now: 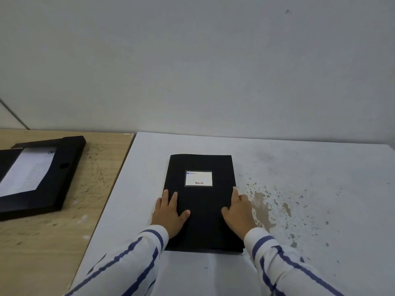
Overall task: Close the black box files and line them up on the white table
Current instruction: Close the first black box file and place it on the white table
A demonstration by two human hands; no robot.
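Observation:
A closed black box file (203,201) with a white label lies flat on the white table (299,167), its long side running away from me. My left hand (170,212) rests on its left edge, fingers spread on the cover. At the file's right edge, my right hand (239,210) grips it with the thumb on top and the fingers down the side. A second black box file (40,174) lies open on the wooden table (89,189) at the left, with a printed sheet inside.
The white table's surface is chipped and stained to the right of the closed file (275,201). A plain wall (192,71) stands right behind both tables. The wooden table adjoins the white one on the left.

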